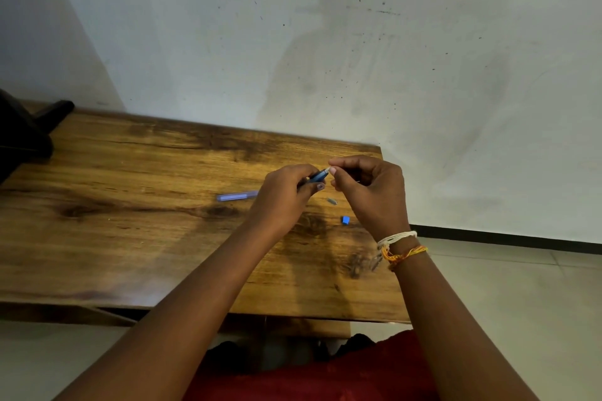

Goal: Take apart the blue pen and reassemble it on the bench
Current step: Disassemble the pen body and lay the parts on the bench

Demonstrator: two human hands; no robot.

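The fingers (332,169) of the right hand (368,192) pinch something small at the pale tip of the blue pen barrel (317,176); what it is cannot be told, as it is hidden between thumb and forefinger. The left hand (283,195) has its fingers curled round the barrel's rear, holding it just above the bench (130,205), tip pointing toward the right hand.

The barrel looks light, stiff and smooth, so it could roll or slip; I would judge the best hold to be firm on its middle while the tip end is worked. The loose parts are tiny and easy to lose.

On the bench lie three loose pieces: one translucent blue cap or tube (236,196) left of the hands, one small grey piece (331,201) below them, and one small blue plug (345,220) near the right wrist.
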